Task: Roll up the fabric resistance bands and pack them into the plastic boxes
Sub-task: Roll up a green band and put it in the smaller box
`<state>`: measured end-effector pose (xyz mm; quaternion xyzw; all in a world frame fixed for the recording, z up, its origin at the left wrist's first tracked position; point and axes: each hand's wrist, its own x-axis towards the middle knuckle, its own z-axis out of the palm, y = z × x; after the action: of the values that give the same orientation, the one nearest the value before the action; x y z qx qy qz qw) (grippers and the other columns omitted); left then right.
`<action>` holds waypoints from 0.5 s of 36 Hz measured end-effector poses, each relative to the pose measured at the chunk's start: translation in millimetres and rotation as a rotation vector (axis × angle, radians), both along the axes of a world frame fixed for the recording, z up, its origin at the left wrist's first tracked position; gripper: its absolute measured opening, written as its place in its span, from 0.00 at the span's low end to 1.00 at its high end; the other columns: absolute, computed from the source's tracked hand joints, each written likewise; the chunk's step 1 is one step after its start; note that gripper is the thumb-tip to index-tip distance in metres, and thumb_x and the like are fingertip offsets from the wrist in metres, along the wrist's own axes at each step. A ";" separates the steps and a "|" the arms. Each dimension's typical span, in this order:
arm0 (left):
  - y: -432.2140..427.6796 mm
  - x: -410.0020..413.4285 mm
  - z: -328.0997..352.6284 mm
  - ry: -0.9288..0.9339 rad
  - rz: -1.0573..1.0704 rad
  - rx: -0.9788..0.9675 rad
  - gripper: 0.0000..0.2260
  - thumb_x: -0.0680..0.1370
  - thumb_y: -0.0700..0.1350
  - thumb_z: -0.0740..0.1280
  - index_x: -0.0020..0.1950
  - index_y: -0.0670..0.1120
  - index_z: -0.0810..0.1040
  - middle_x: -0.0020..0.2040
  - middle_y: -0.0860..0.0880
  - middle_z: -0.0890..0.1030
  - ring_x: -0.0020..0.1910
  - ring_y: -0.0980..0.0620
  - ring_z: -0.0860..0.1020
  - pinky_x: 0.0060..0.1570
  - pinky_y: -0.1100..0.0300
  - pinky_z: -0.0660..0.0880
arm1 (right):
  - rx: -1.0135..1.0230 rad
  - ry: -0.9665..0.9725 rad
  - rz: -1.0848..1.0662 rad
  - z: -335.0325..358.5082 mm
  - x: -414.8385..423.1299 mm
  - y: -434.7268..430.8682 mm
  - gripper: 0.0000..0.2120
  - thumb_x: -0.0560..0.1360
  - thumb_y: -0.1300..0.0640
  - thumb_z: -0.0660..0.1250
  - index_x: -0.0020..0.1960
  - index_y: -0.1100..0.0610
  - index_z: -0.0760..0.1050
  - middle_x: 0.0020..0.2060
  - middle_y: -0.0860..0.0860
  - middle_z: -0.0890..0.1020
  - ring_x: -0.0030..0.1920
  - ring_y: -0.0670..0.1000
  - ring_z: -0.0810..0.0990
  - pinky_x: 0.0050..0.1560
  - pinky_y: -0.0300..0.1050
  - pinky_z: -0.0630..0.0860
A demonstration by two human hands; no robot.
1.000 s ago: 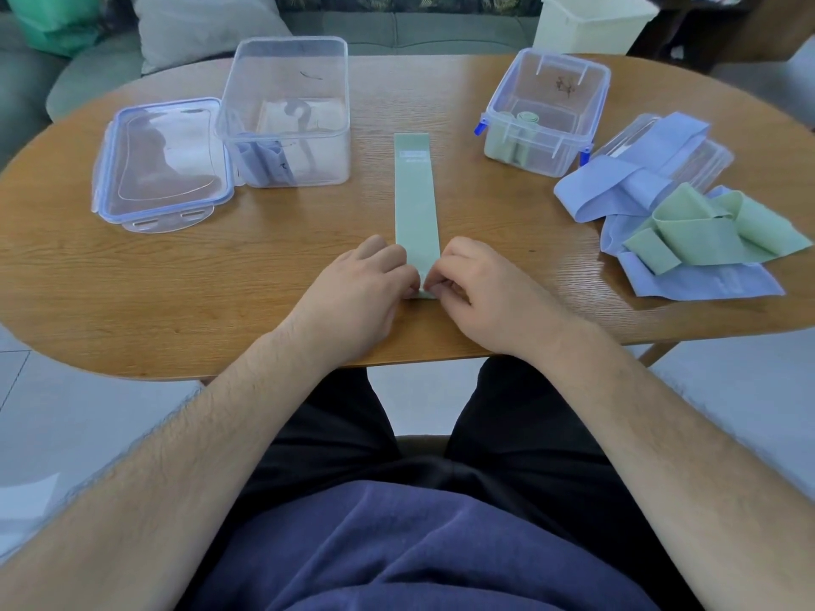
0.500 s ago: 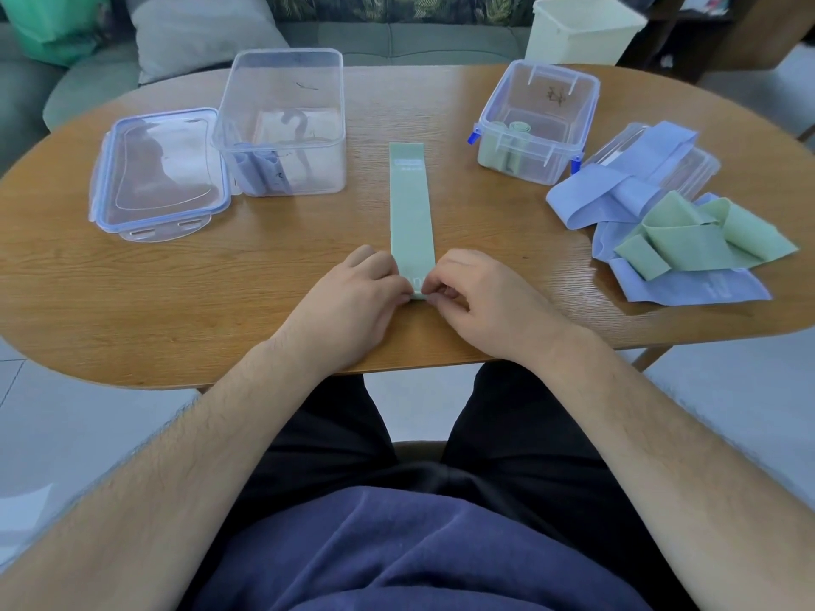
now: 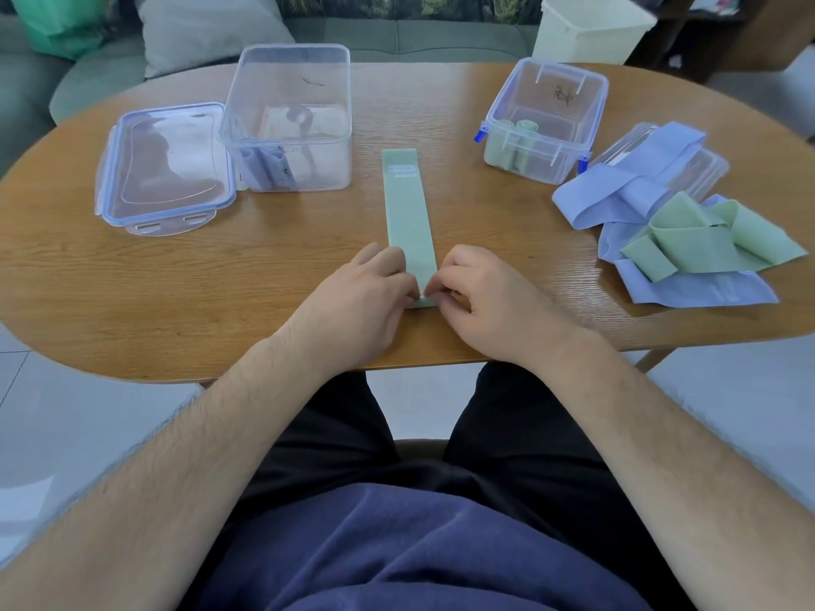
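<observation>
A green fabric band (image 3: pixel 408 213) lies flat and straight on the wooden table (image 3: pixel 176 310), running away from me. My left hand (image 3: pixel 357 302) and my right hand (image 3: pixel 485 297) pinch its near end from either side with curled fingertips. A large clear box (image 3: pixel 289 119) at the back left holds rolled blue bands. At the back right, a smaller clear box (image 3: pixel 544 121) with blue clips holds rolled green bands.
A clear lid (image 3: pixel 165 167) lies left of the large box. Loose blue bands (image 3: pixel 635 187) and green bands (image 3: pixel 710 238) are heaped at the right over another lid (image 3: pixel 701 165). A cream bin (image 3: pixel 591 28) and a sofa stand behind the table.
Both hands stay at the band's near end with only small finger movements. The view has shifted slightly.
</observation>
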<state>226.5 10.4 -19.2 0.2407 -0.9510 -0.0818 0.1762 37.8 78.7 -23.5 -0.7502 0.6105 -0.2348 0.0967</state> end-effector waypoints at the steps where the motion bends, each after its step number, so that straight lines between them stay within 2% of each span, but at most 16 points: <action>1: 0.3 -0.4 -0.1 -0.008 0.008 0.001 0.11 0.78 0.41 0.61 0.49 0.42 0.83 0.45 0.44 0.77 0.47 0.42 0.75 0.49 0.45 0.77 | -0.008 -0.001 -0.003 0.2 0.9 0.3 0.06 0.79 0.62 0.67 0.51 0.58 0.83 0.45 0.50 0.78 0.48 0.50 0.75 0.50 0.39 0.71; 7: 2.2 4.0 2.1 0.035 0.010 0.027 0.04 0.78 0.42 0.69 0.50 0.43 0.82 0.44 0.47 0.79 0.47 0.44 0.77 0.50 0.50 0.76 | -0.004 0.033 0.023 3.6 -1.3 2.7 0.05 0.76 0.62 0.69 0.50 0.55 0.80 0.45 0.46 0.79 0.48 0.45 0.73 0.51 0.38 0.72; 10: -1.8 4.5 -1.3 0.027 0.011 0.018 0.04 0.77 0.43 0.72 0.50 0.43 0.83 0.44 0.47 0.79 0.48 0.44 0.77 0.50 0.51 0.76 | -0.006 0.037 0.021 2.8 -3.3 1.4 0.04 0.76 0.62 0.70 0.50 0.56 0.81 0.46 0.47 0.80 0.50 0.46 0.74 0.52 0.37 0.71; 15: -7.1 4.8 -7.0 0.067 0.015 -0.002 0.07 0.80 0.43 0.67 0.49 0.42 0.84 0.44 0.46 0.77 0.46 0.44 0.74 0.49 0.50 0.75 | -0.041 0.022 -0.015 -2.6 -0.9 -1.3 0.06 0.79 0.62 0.68 0.51 0.59 0.83 0.47 0.51 0.78 0.51 0.49 0.73 0.54 0.34 0.67; 18: -6.3 3.3 -9.4 0.092 0.047 -0.021 0.11 0.81 0.44 0.64 0.51 0.42 0.84 0.45 0.45 0.75 0.46 0.44 0.74 0.50 0.52 0.74 | -0.047 0.019 -0.053 -6.8 1.1 -3.6 0.07 0.80 0.62 0.66 0.52 0.61 0.83 0.46 0.53 0.76 0.51 0.51 0.74 0.53 0.39 0.71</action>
<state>229.8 4.0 -28.6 0.2570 -0.9368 -0.0788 0.2239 38.9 75.1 -30.2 -0.7380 0.6254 -0.2445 0.0668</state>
